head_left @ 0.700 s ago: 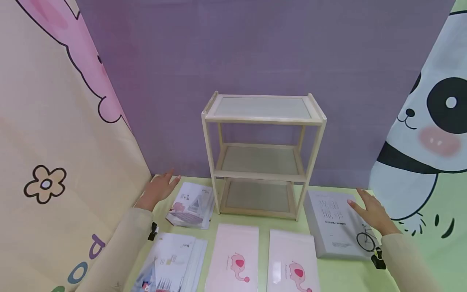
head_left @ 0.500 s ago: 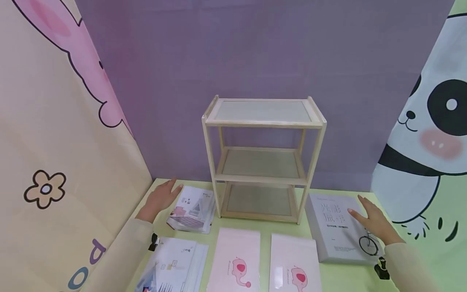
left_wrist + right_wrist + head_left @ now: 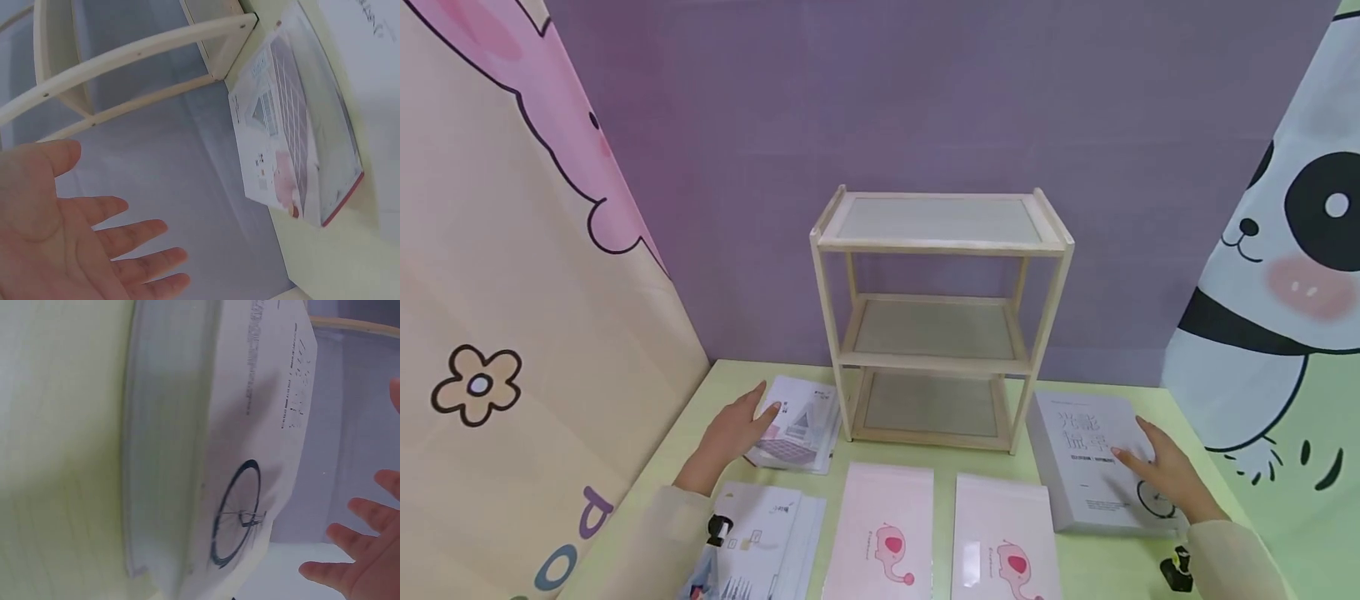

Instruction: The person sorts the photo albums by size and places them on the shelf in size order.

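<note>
My left hand [image 3: 724,440] hovers with spread fingers at the left side of a small stack of books [image 3: 793,423]; the left wrist view shows a gap between its fingers and the books [image 3: 275,131]. Over the right part of a thick grey-white book [image 3: 1078,467] with a bicycle drawing, my right hand [image 3: 1174,477] is held with fingers extended. In the right wrist view that hand [image 3: 369,550] stays apart from the book's cover [image 3: 250,450]. Neither hand holds anything.
A three-tier wooden shelf [image 3: 936,364] stands at the back middle of the pale green table [image 3: 1000,465]. Two pink elephant booklets [image 3: 880,521] [image 3: 1003,525] lie in front of it. White books [image 3: 760,533] lie front left. Printed cloth walls [image 3: 925,100] enclose the table.
My left hand has shifted right and slightly down, closer to the small book stack. The right hand has come slightly lower over the thick book. The books and shelf keep their places.
</note>
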The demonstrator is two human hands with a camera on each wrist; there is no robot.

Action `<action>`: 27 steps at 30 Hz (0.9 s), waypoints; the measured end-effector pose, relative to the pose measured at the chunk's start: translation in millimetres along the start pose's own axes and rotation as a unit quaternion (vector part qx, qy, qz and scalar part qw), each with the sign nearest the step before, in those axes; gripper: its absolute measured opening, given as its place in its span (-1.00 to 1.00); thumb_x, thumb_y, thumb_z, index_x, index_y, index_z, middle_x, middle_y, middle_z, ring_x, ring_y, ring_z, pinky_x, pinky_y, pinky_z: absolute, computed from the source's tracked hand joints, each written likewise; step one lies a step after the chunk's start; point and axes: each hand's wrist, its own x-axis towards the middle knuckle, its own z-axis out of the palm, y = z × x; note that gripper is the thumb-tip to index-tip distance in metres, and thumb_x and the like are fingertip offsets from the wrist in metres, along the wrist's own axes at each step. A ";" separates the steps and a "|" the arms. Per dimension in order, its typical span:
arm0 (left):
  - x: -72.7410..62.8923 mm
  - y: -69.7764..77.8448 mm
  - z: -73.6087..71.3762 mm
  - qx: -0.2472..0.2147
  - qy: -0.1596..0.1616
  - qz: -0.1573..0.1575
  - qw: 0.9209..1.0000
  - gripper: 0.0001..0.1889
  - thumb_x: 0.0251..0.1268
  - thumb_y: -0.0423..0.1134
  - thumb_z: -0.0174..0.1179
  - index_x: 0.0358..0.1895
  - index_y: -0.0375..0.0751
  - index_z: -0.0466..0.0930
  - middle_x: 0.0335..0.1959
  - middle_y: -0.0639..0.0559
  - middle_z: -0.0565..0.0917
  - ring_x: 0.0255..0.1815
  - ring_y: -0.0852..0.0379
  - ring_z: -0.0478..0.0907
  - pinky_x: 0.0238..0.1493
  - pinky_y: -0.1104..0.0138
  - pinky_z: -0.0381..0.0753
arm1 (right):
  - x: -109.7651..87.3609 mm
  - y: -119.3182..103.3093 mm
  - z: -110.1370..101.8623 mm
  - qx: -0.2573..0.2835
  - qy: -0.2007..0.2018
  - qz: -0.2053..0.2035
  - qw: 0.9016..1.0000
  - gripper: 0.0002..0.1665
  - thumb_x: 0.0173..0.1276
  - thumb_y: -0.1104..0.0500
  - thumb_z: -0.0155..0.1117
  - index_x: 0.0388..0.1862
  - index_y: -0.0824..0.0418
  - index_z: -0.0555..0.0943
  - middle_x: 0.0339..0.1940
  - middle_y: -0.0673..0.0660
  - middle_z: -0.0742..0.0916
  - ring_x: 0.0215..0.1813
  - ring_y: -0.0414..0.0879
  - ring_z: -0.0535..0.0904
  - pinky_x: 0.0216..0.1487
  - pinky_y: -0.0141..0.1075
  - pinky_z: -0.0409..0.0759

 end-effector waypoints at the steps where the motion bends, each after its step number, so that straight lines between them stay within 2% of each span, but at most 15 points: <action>1: -1.5 0.8 1.0 0.000 0.001 -0.001 1.000 -0.29 0.45 0.08 -0.19 0.44 -0.39 -0.02 0.35 -0.45 0.22 0.30 -0.44 0.18 0.19 -0.23 0.22 | -0.7 0.8 0.7 0.003 -0.003 0.006 1.000 0.08 0.34 -0.17 0.13 0.41 0.57 -0.11 0.33 0.67 0.08 0.30 0.59 -0.02 0.19 0.39 0.05; 5: -6.3 1.9 6.6 0.010 0.003 -0.003 1.000 -0.31 0.44 0.03 -0.12 0.43 -0.40 0.03 0.32 -0.45 0.26 0.28 -0.44 0.23 0.14 -0.23 0.28 | -3.5 2.7 3.6 0.020 -0.019 0.032 0.999 0.11 0.34 -0.21 0.10 0.41 0.57 -0.14 0.34 0.67 0.05 0.31 0.59 -0.04 0.21 0.38 0.03; 10: -8.6 6.8 14.4 0.009 0.004 0.011 1.000 -0.32 0.40 -0.03 -0.03 0.41 -0.43 0.08 0.30 -0.43 0.30 0.27 -0.41 0.26 0.16 -0.20 0.28 | -5.8 6.9 4.3 0.014 -0.012 0.028 0.999 0.10 0.35 -0.18 0.11 0.39 0.62 -0.12 0.31 0.69 0.08 0.30 0.59 -0.02 0.21 0.36 0.04; 15: -10.8 23.3 23.3 0.014 -0.001 0.023 1.000 -0.34 0.37 -0.07 0.02 0.38 -0.45 0.13 0.30 -0.39 0.34 0.25 -0.37 0.30 0.15 -0.16 0.33 | -8.4 11.2 1.1 -0.002 0.001 0.027 1.000 0.09 0.36 -0.14 0.13 0.36 0.66 -0.13 0.29 0.71 0.09 0.29 0.59 -0.01 0.20 0.36 0.05; 19: -10.7 38.0 34.9 0.012 -0.010 0.030 0.999 -0.35 0.36 -0.07 0.05 0.37 -0.42 0.17 0.28 -0.34 0.38 0.25 -0.31 0.35 0.13 -0.14 0.37 | -14.9 18.3 1.9 -0.005 -0.010 0.046 0.999 0.12 0.35 -0.16 0.12 0.33 0.71 -0.14 0.26 0.74 0.08 0.27 0.61 -0.01 0.21 0.35 0.05; 23: -8.7 52.3 45.7 0.000 -0.010 0.044 0.999 -0.37 0.33 -0.07 0.08 0.36 -0.38 0.23 0.24 -0.31 0.44 0.21 -0.26 0.41 0.10 -0.12 0.42 | -26.4 28.4 7.0 -0.001 -0.023 0.059 0.998 0.10 0.34 -0.08 0.17 0.30 0.76 -0.14 0.24 0.77 0.09 0.25 0.62 0.01 0.20 0.35 0.08; 27: -8.0 61.2 55.6 -0.019 -0.015 0.053 0.998 -0.38 0.34 -0.06 0.08 0.36 -0.36 0.25 0.24 -0.29 0.45 0.20 -0.25 0.42 0.13 -0.09 0.41 | -32.3 35.8 10.2 0.003 -0.033 0.062 0.998 0.09 0.33 -0.07 0.18 0.29 0.77 -0.12 0.23 0.77 0.09 0.25 0.62 0.01 0.21 0.34 0.09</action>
